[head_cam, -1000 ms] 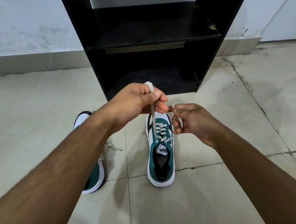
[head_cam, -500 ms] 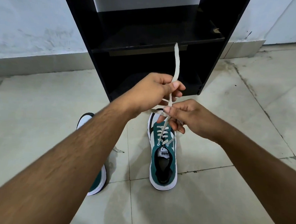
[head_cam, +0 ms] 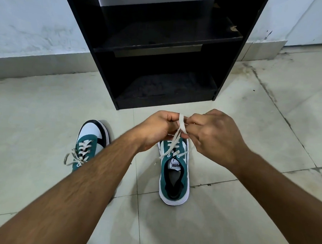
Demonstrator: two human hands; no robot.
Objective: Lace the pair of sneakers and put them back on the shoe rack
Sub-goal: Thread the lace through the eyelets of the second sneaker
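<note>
Two green and white sneakers stand on the tiled floor in front of a black shoe rack (head_cam: 156,47). The right sneaker (head_cam: 175,176) sits below my hands, heel toward me, its white lace (head_cam: 181,123) pulled up into a loop. My left hand (head_cam: 159,129) and my right hand (head_cam: 213,135) meet above its toe, both pinching the lace. The toe is hidden by my hands. The left sneaker (head_cam: 92,138) lies to the left, laced with loose ends, partly covered by my left forearm.
The rack has an upper shelf (head_cam: 166,36) and a lower compartment (head_cam: 167,88), both without shoes. A pale wall with a grey skirting (head_cam: 29,64) runs behind. Floor tiles (head_cam: 268,127) spread to both sides.
My left hand came down from its raised pull, and the long upright lace end is now folded into a loop between both hands. The view shifted, showing more of the left sneaker.
</note>
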